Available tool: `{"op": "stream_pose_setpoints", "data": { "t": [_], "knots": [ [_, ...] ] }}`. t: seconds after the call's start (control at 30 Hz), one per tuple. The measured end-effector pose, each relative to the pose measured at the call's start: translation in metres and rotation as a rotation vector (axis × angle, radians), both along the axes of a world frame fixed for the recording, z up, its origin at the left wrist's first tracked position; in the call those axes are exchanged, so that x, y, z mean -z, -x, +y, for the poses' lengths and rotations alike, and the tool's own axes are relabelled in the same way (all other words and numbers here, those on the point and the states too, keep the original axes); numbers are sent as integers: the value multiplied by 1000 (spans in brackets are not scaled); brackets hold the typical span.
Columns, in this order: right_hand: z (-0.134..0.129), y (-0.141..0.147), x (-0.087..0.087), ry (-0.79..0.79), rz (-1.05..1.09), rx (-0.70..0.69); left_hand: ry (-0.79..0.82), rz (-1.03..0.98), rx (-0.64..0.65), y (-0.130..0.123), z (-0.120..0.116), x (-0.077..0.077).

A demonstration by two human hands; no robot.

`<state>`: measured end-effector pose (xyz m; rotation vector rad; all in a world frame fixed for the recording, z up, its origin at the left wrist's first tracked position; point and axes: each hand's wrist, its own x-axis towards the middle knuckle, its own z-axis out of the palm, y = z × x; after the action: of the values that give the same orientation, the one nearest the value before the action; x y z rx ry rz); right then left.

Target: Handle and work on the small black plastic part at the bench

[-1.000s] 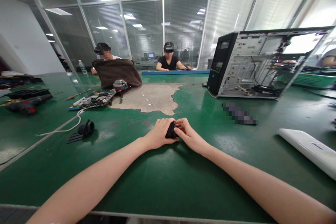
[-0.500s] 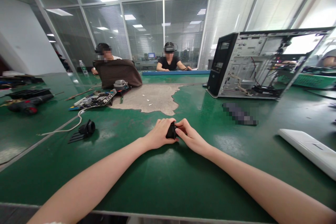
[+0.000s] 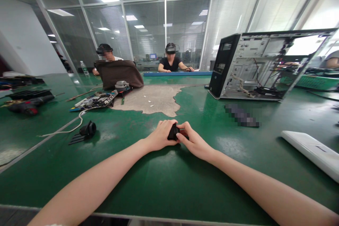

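A small black block-shaped part [image 3: 173,132] is held between my two hands, low over the green table [image 3: 148,180]. My left hand [image 3: 161,135] is closed around its left side, fingers over the top and thumb underneath. From the right, my right hand [image 3: 194,142] pinches its edge with thumb and forefinger. The fingers cover much of the part, so its exact kind cannot be made out. To the left lies a black plastic piece [image 3: 88,129] with a round collar and several flat prongs.
An open computer case [image 3: 227,67] stands at the right, with a white panel [image 3: 312,150] nearer. A circuit board [image 3: 92,101], a white cable [image 3: 79,122] and a power drill [image 3: 30,104] lie left. Two people [image 3: 173,63] sit across the table.
My right thumb and fingers have shifted slightly on the black part's right edge, and more of its face shows. My left hand stays in place.
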<state>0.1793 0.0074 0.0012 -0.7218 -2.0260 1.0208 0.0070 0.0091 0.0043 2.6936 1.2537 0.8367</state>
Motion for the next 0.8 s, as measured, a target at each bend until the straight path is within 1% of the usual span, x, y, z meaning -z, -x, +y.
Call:
{"op": "stream_pose_setpoints", "data": {
  "t": [0.17,0.3,0.43,0.53,0.6,0.8],
  "knots": [
    [8,3,5,17,44,52,-9,-2,5,0,0,0],
    [10,3,5,38,28,61,-5,-1,19,0,0,-1],
    [5,1,0,69,-6,16,-6,-3,15,0,0,-2],
    [1,1,-2,56,20,-31,-7,0,10,0,-1,-1],
    [0,1,-2,50,33,-35,-11,1,8,0,-1,-1],
    [7,3,3,65,39,33,-15,-2,10,0,0,-1]
  ]
}}
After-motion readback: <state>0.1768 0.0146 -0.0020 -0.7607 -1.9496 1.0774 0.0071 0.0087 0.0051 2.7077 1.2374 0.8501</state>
